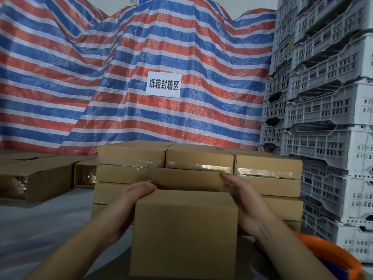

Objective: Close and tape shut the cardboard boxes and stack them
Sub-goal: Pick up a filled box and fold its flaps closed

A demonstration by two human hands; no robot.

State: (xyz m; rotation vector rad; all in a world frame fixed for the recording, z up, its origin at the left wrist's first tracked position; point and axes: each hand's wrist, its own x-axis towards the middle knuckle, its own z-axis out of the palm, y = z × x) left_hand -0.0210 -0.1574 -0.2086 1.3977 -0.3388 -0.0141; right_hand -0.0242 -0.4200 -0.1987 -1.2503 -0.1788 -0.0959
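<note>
Hands (139, 190) clasping cardboard box (183, 235), fingertips hidden behind raised flap (187, 178)

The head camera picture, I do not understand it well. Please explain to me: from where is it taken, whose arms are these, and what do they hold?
There is no machine here. The camera sits on a person's head and looks forward and down, so the two bare arms are that person's own. The left hand and the right hand press with fairly straight fingers on the two sides of a cardboard box, which they hold between them. Whether it is taped cannot be seen. Behind it stands a stack of taped boxes. Open boxes lie at the left, grey plastic crates stand at the right, and a striped tarp hangs behind.
</note>
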